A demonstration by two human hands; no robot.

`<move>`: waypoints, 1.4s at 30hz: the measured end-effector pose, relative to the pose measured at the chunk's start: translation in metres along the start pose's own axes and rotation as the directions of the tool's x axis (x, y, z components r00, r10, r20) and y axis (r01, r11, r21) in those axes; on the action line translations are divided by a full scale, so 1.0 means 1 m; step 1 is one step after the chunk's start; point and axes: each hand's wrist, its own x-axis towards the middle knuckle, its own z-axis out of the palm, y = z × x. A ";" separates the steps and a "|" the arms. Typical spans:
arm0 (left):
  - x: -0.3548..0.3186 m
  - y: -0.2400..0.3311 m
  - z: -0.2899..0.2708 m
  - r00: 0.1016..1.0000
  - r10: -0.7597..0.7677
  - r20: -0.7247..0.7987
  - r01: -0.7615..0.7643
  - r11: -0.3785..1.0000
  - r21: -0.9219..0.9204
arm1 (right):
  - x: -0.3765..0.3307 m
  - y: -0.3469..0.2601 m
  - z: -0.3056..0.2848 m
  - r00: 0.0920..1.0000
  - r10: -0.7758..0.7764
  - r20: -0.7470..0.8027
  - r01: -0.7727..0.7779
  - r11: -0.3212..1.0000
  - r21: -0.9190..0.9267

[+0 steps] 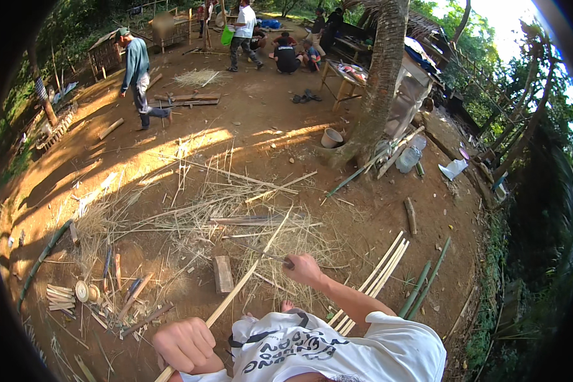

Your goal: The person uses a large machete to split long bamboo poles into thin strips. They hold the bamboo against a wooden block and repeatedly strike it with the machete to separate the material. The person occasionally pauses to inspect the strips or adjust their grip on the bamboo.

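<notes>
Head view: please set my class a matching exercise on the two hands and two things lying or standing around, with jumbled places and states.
1. left hand
2. right hand
3. bucket
4. green poles

A. gripping a knife
B. lying right of several pale strips
C. closed around a bamboo strip
D. beside the foot of a tree trunk

Pairs: 1-C; 2-A; 3-D; 4-B

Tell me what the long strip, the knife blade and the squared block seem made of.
Long strip: probably split bamboo, unvarnished; pale, narrow and straight-edged. Knife blade: likely metal with a dull finish, judging by its thin, greyish outline. Squared block: looks like bare wood, brown and flat-faced, with no paint showing.
</notes>
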 end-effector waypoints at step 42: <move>0.030 0.004 0.027 1.000 0.001 -0.026 0.001 0.996 0.086 | 0.024 0.088 0.018 0.983 0.147 0.113 -0.100 0.933 -0.347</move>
